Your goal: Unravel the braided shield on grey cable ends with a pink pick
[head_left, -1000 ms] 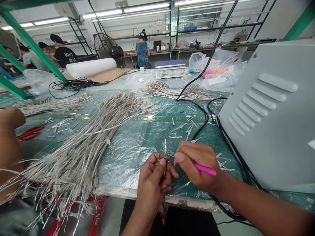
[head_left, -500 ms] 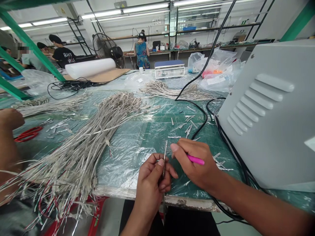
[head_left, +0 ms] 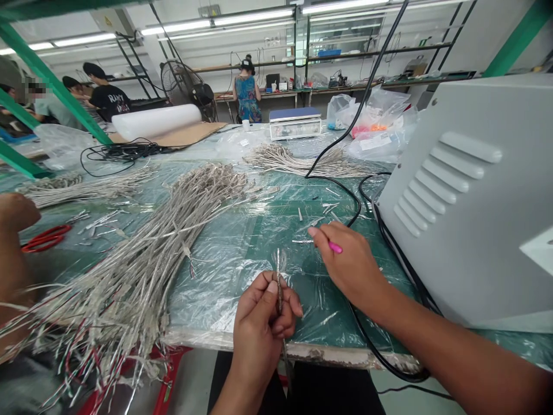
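left hand: the person's own left hand [head_left: 263, 314], nearest, thumb and fingers pinched closed on a silver cable [head_left: 279, 266].
silver cable: upright in that grip above the table's front edge, frayed end pointing up, fine strands splayed around it.
right hand: the person's own right hand [head_left: 345, 259], to the right of and beyond the left, apart from the cable, fingers curled round a pink tool [head_left: 335, 247]; only part of its handle shows, and its tip cannot be made out.
table: green table [head_left: 224, 276] under wrinkled clear film.
cable pile: big heap of silver cables [head_left: 173, 230] left of the hands, coloured wire ends hanging over the front edge.
neighbour: a co-worker's hand [head_left: 19, 210] at the far left, curled, its grip unclear; red-handled scissors [head_left: 46, 238] lie near it.
machine: grey vented housing [head_left: 475, 213] on the right, black cord [head_left: 367, 98] running beside it.
scraps: thin pale scraps [head_left: 300, 214] just beyond the right hand.
back of table: second cable bundle [head_left: 298, 159], blue-topped box [head_left: 295, 124], plastic bags [head_left: 375, 129], white roll [head_left: 158, 121].
room: black fan [head_left: 184, 86], person in blue patterned clothing [head_left: 247, 98] at a far bench.
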The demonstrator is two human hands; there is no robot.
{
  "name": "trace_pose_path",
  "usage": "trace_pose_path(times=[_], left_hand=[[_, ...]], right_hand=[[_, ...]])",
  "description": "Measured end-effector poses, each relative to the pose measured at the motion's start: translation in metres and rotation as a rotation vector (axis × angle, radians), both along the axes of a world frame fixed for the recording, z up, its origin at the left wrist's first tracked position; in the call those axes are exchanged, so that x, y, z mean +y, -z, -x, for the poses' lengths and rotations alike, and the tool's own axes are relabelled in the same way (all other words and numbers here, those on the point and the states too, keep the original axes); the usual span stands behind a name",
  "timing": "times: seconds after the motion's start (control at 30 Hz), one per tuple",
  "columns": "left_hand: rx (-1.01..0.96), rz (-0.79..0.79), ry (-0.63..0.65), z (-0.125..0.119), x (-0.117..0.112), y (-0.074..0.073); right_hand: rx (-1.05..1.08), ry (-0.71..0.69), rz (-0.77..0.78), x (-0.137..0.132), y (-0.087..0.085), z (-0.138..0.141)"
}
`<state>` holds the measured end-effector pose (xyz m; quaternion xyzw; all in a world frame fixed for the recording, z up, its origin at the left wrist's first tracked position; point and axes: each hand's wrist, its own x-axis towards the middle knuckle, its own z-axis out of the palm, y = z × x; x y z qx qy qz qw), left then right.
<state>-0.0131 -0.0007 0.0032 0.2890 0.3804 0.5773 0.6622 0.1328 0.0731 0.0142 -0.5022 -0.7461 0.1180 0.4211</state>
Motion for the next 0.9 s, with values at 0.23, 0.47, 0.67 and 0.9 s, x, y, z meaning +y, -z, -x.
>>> trace_pose_path(times=[0.23, 0.47, 0.67, 0.9], left_hand=[[-0.018, -0.008, 0.008, 0.000, 0.001, 0.001], [-0.014, -0.013, 0.012, 0.000, 0.003, 0.002], [-0.010, -0.005, 0.017, 0.000, 0.003, 0.003], [-0.013, 0.000, 0.022, 0.001, 0.004, 0.003]], right_hand=[[0.291, -0.319, -0.083, -0.017, -0.009, 0.002], [0.346, -0.544, -0.041, -0.021, -0.004, 0.002], [0.339, -0.548, -0.035, -0.021, -0.006, 0.003], [0.325, -0.576, -0.054, -0.021, -0.008, 0.006]])
